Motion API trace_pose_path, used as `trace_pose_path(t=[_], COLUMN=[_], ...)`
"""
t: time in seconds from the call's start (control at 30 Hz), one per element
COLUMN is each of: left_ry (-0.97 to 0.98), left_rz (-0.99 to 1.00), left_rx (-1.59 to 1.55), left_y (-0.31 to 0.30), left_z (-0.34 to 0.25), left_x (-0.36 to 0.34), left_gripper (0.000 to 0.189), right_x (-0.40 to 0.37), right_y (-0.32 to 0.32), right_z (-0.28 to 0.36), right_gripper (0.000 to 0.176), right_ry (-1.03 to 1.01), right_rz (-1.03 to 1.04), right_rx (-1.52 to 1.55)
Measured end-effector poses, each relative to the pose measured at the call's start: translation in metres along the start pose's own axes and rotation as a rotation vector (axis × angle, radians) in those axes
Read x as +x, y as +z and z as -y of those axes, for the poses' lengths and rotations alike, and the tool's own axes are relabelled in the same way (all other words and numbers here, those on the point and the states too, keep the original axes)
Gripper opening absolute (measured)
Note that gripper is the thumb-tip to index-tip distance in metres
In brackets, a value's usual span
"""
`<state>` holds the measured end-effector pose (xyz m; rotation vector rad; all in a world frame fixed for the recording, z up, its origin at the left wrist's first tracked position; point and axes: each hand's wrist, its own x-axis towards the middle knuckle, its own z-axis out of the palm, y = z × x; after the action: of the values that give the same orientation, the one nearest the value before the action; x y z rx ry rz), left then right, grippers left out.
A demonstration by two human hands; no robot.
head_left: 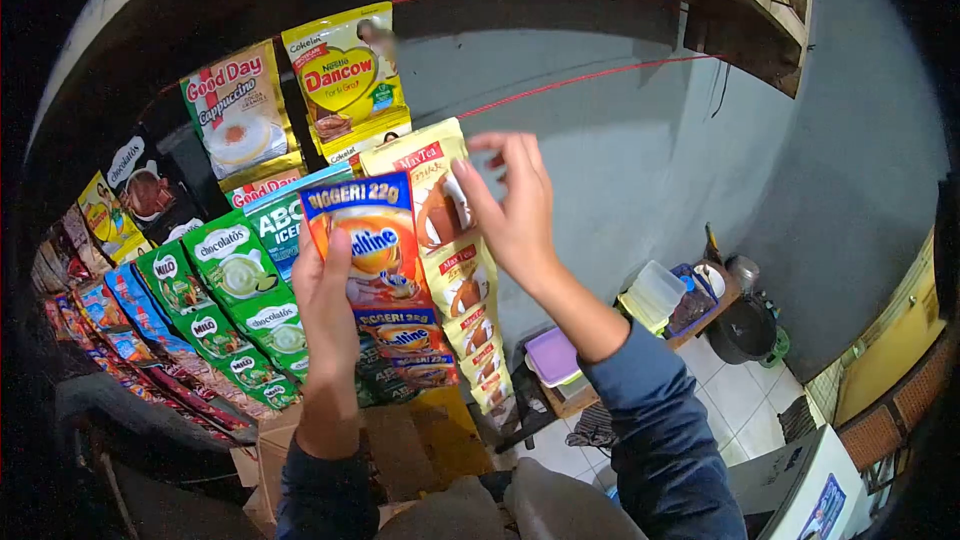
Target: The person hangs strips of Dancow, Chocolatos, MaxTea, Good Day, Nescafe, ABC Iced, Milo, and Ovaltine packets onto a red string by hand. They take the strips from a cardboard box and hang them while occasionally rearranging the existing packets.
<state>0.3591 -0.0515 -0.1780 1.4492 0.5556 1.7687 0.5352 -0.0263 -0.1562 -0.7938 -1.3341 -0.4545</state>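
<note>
My left hand [330, 305] is closed on the left edge of a strip of Ovaltine sachets [385, 280], its thumb pressed on the front of the orange and blue top packet. The fingers behind the strip are hidden. Just to the right hangs a cream strip of Max Tea sachets [465, 290], partly overlapped by the Ovaltine. My right hand [515, 210] is raised at its upper right edge, thumb tip over the packet's edge. Its fingers are curved and apart from the thumb, slightly blurred. Behind the Ovaltine, a teal ABC iced sachet strip [275, 220] shows in part.
A red string [590, 72] runs along the grey wall. Good Day [240, 110], Dancow [345, 75], green Chocolatos [238, 265] and Milo strips [185, 285] hang leftward. A wooden shelf [745, 35] juts above. Below are a cardboard box [390, 440], plastic containers [553, 355] and a black pan [745, 330].
</note>
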Motion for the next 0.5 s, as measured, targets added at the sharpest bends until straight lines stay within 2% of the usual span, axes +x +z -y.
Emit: trace_pose_path(t=[0.07,0.13,0.2,0.23,0.3,0.43,0.5], left_ry=[-0.022,0.0,-0.029,-0.025,-0.173,-0.27,-0.334], left_rz=[-0.016,-0.029,0.048,0.043,0.128,0.225,0.191], left_rx=[0.044,0.041,0.08,0.087,-0.001,-0.104,-0.061], left_y=[-0.008,-0.01,-0.019,-0.024,-0.038,-0.072,-0.089], left_z=[0.003,0.004,0.006,0.007,0.011,0.013,0.016], left_x=[-0.009,-0.021,-0.037,-0.043,-0.055,-0.075,-0.09], left_gripper=[0.03,0.031,0.03,0.03,0.033,0.031,0.032], right_x=[-0.016,-0.041,-0.046,-0.059,-0.09,-0.145,-0.161], right_y=[-0.021,-0.026,-0.042,-0.04,-0.031,-0.021,-0.019], right_z=[0.02,0.041,0.07,0.074,0.078,0.099,0.115], right_gripper=[0.022,0.021,0.02,0.02,0.021,0.022,0.021], right_ry=[0.135,0.391,0.465,0.461,0.434,0.542,0.551], right_rz=[0.252,0.438,0.754,0.756,0.944,0.901,0.835], right_rx=[0.256,0.566,0.463,0.472,0.372,0.425,0.535])
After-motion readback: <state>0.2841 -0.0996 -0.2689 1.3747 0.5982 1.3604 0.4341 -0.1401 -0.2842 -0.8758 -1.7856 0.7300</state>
